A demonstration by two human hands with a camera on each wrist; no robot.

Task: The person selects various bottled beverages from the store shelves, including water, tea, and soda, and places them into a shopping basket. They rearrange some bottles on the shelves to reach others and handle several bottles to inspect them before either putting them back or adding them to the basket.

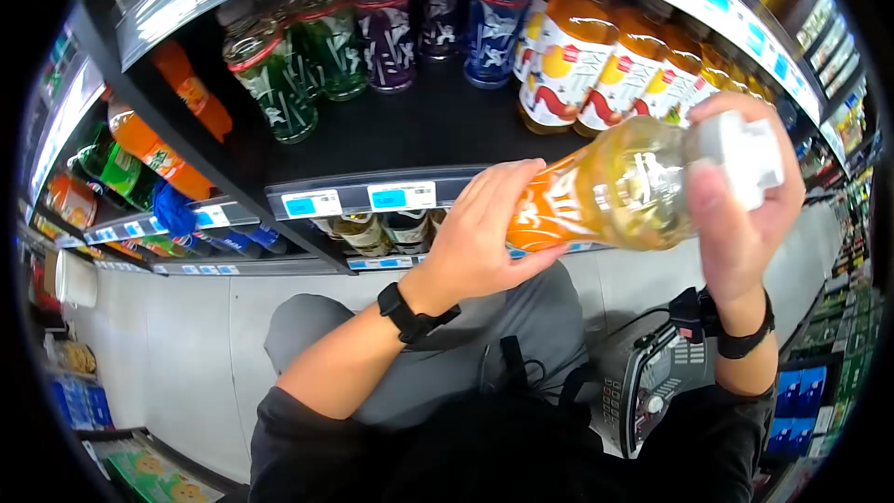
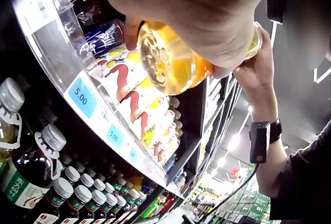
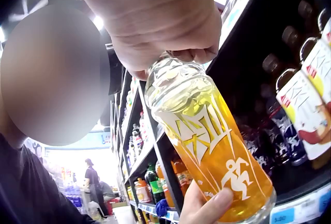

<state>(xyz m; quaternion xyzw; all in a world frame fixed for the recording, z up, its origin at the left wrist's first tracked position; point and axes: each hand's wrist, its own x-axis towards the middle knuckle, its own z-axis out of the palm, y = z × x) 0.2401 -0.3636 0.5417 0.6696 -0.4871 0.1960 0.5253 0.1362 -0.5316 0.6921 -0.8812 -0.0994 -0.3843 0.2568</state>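
Note:
A clear bottle of orange-yellow drink (image 1: 643, 182) is held tilted in front of the shelf, its white cap (image 1: 745, 154) toward the right. My left hand (image 1: 480, 233) grips the lower body, thumb along the near side. At the cap end, my right hand (image 1: 754, 214) has its thumb and fingers round the cap and neck. In the right wrist view, white lettering and a small white figure mark the bottle (image 3: 207, 141), with the left thumb (image 3: 220, 203) against its lower part. The bottle's base (image 2: 158, 58) faces the camera in the left wrist view.
Behind the bottle, a dark shelf (image 1: 400, 144) holds green, purple and blue bottles (image 1: 498, 28) and a row of white-labelled juice bottles (image 1: 568, 65). Price tags (image 1: 402, 196) line its front edge. Dark-capped rows of bottles (image 2: 77, 198) stand lower down. A grey device (image 1: 643, 382) sits beside the person's legs.

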